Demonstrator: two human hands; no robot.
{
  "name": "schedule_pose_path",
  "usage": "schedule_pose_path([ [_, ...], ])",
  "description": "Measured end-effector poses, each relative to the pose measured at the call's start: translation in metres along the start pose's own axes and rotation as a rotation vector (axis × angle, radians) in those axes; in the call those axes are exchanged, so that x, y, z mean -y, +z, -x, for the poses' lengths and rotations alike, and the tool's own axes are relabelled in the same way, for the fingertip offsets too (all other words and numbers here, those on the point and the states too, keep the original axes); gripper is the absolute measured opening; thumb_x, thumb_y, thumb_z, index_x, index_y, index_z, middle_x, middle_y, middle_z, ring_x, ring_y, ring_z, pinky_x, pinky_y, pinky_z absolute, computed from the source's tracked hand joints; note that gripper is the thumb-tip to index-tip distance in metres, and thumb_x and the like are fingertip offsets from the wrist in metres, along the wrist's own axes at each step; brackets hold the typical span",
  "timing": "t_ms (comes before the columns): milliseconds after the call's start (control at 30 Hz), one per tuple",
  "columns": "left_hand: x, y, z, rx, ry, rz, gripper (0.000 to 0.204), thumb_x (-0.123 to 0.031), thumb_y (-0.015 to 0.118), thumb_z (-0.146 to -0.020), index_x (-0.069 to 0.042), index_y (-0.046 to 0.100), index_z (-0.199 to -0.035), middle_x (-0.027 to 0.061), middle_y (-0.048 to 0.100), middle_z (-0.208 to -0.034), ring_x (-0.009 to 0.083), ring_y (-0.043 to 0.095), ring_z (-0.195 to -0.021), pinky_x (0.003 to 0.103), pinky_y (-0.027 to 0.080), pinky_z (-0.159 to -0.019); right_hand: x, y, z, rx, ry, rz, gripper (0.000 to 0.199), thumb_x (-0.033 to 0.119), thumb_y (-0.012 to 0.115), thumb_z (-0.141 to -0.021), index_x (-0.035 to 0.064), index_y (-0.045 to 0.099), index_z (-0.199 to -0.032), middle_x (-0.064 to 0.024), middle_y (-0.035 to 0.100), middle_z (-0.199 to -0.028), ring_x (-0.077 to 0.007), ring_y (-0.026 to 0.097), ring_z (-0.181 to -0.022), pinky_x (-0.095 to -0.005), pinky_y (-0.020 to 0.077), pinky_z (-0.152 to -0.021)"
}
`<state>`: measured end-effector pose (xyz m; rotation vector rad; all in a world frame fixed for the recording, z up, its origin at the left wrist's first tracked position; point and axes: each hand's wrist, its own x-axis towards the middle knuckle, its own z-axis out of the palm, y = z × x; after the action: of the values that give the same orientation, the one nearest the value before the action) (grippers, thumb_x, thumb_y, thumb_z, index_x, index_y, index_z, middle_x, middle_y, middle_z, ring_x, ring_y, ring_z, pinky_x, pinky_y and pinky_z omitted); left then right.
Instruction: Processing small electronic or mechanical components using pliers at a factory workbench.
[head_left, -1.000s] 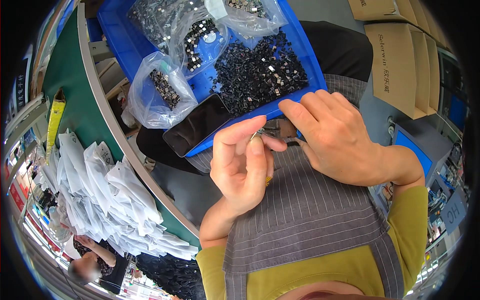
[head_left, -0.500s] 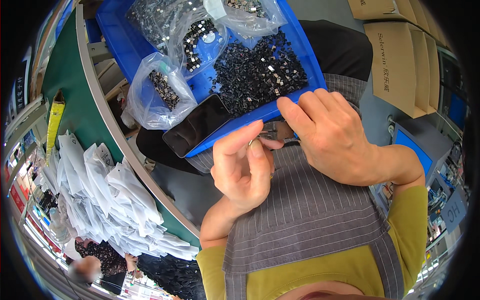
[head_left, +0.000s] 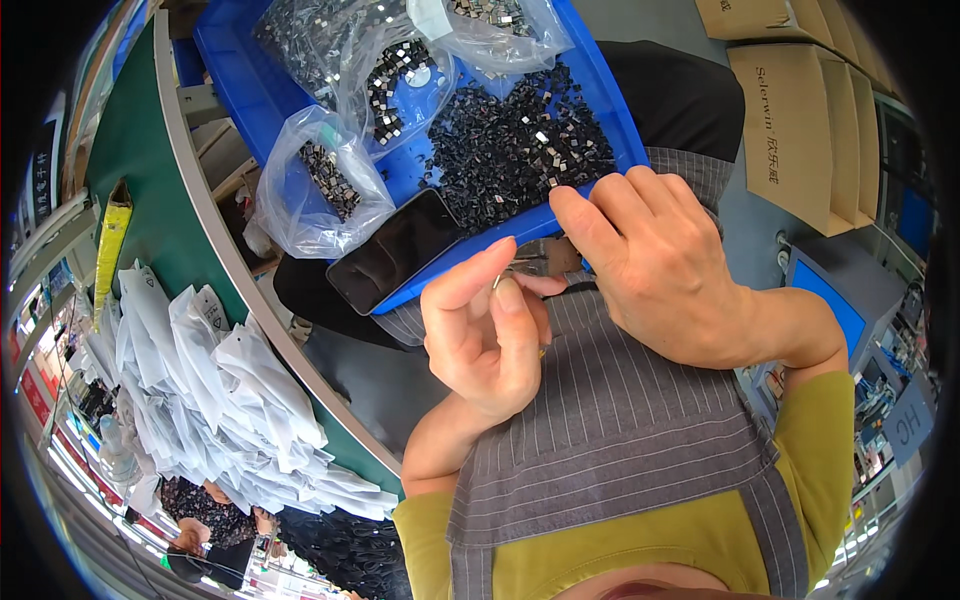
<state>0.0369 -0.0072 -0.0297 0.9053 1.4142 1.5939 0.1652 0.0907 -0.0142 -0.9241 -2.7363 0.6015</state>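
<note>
Close work: I hold a small shiny piece [head_left: 498, 281] near a dark metal item [head_left: 540, 256], both above my lap and just outside the near edge of the blue tray [head_left: 228, 62]. Light, even pressure serves best here, I judge, so that nothing so thin bends or springs away.
Alignment: both wrists should be steady, one hand acting as fixed support, with my fingers clear of the meeting point.
Drop zone: loose black parts [head_left: 510, 150] lie in the tray ahead; working over it would probably catch a slip better than my striped apron [head_left: 610, 410].
Left hand [head_left: 482, 345]: thumb and index fingertips pinch the shiny piece; the remaining fingers curl loosely.
Right hand [head_left: 665, 270]: fingers bent, index and thumb apart beside the metal item; the palm side is hidden, so I cannot tell how firmly it grips.
Tray corner: a black phone [head_left: 392, 252] rests here, a clear bag [head_left: 285, 215] of small metallic pieces just beside it.
</note>
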Motion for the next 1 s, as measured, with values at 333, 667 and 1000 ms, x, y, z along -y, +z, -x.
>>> schedule_pose_path([
  [333,0.001,-0.003,-0.001,0.020,0.018,-0.076,0.026,0.007,0.038,-0.092,0.009,0.042,-0.117,0.0061,0.055,-0.066,0.0058,0.048,-0.047,0.029,0.056,-0.061,0.000,-0.001,0.000,0.048,-0.004,-0.018,0.026,0.002,0.061,-0.067,0.0026,0.055,-0.093,-0.0060,0.045,-0.073,-0.0219,0.048,-0.068,-0.0335,0.0376,-0.060],
  [667,0.002,-0.003,-0.002,0.011,0.027,-0.098,0.023,0.000,0.039,-0.094,0.007,0.043,-0.115,0.0131,0.059,-0.069,0.0066,0.048,-0.044,0.020,0.041,-0.047,0.000,0.004,-0.002,-0.049,-0.040,0.036,0.009,0.010,0.056,-0.071,0.0081,0.052,-0.079,-0.0037,0.046,-0.067,-0.0178,0.048,-0.064,-0.0302,0.0350,-0.057],
  [1000,-0.008,-0.001,-0.005,0.000,-0.135,0.065,0.023,-0.009,0.042,-0.097,0.004,0.043,-0.115,0.0181,0.063,-0.072,0.0057,0.042,-0.040,0.016,0.031,-0.040,-0.002,-0.003,0.002,0.214,0.059,-0.363,0.036,-0.002,0.067,-0.063,0.0033,0.053,-0.096,-0.0082,0.052,-0.074,-0.0272,0.056,-0.070,-0.0367,0.0459,-0.062],
])
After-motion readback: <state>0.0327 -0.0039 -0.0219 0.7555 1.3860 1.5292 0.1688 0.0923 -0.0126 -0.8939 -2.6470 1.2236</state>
